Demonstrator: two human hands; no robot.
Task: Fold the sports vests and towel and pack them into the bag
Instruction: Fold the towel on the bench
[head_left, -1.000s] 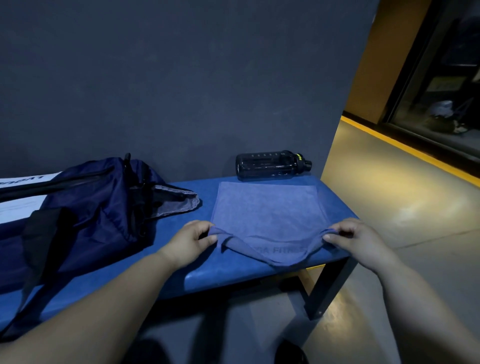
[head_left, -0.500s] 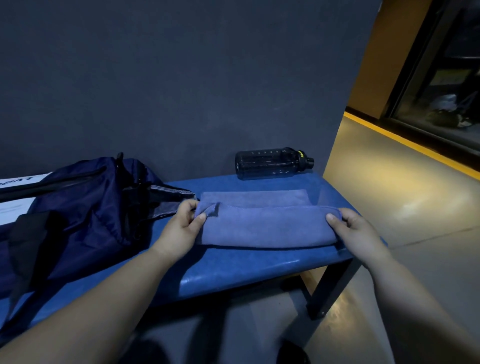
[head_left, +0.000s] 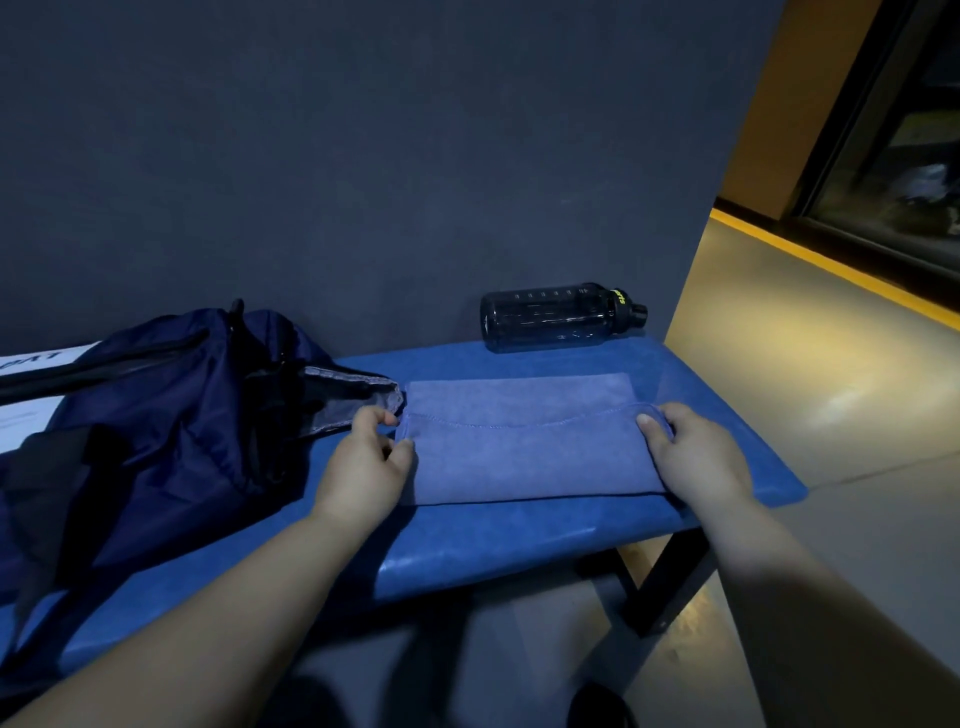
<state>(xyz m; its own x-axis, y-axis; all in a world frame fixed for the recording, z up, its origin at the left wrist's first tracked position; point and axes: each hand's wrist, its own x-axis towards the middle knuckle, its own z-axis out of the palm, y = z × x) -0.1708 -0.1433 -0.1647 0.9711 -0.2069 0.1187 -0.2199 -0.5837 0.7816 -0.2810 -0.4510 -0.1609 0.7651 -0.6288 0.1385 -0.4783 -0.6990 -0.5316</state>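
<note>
The towel (head_left: 524, 457) is looking soft, light and limp; the left hand (head_left: 363, 467) and the right hand (head_left: 696, 457) are pinching its end corners, fingers clamped on the cloth.

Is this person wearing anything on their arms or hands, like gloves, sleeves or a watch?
No. The left hand and right hand are bare, with no gloves, rings or watch showing. Both forearms are bare too; no sleeve is in view.

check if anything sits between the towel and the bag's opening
Nothing visible does. The towel lies on the bench, left hand and right hand gripping its ends; the grey-lined mouth of the bag sits right beside the left hand. The bottle lies behind by the wall, off that path.
</note>
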